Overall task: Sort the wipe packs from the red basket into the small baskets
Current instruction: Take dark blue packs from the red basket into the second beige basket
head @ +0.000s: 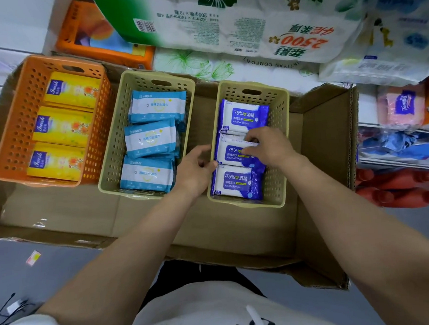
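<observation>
Right hand (266, 145) — fingers on middle wipe pack (236, 153)

Three small baskets stand side by side in the cardboard box (323, 153): orange basket (13, 132), middle basket (112, 147) and right basket (278, 142), all packed with wipe packs, with narrow gaps between them. Bare cardboard lies open in front of the baskets and to the right of the right basket. Stacked tissue packages (223, 28) overhang the far side, and the box's raised right flap (349, 131) walls off that side.

there is 1 view only, from a camera on the person's head. it looks steeply down and forward, close over the cardboard box (239, 227) and the 3 baskets in it, with shelves of tissue packs (261, 22) beyond.
</observation>
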`<state>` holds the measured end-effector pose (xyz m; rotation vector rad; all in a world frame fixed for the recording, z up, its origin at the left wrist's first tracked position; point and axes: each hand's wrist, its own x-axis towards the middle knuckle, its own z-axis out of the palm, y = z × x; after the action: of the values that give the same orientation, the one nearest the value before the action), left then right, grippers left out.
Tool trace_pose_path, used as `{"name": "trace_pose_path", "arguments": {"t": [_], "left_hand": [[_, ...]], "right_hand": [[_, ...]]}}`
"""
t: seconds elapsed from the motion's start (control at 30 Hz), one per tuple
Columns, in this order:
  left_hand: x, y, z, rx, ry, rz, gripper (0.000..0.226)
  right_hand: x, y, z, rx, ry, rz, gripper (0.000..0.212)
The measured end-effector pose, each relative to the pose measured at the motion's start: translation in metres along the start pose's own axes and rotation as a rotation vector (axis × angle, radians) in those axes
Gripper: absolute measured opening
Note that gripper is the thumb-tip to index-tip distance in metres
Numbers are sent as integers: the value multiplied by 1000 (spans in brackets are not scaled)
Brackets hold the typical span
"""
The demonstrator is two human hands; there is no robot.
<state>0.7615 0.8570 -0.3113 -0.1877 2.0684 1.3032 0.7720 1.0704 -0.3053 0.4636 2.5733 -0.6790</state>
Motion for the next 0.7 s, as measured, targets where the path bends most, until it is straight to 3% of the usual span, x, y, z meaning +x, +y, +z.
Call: {"name": "trace_pose_path", "arguments": {"t": [0.13,0.23,0.7], "left_hand": [[1,0,1,-15,0,-3,43],[0,0,0,-9,1,-2,43],[-1,1,0,21,4,20,43]], "right_hand": [[-9,3,-3,77,10,41,39],[-9,-1,6,-12,-95,28,40],[15,-14,11,-148,101,86,42]]}}
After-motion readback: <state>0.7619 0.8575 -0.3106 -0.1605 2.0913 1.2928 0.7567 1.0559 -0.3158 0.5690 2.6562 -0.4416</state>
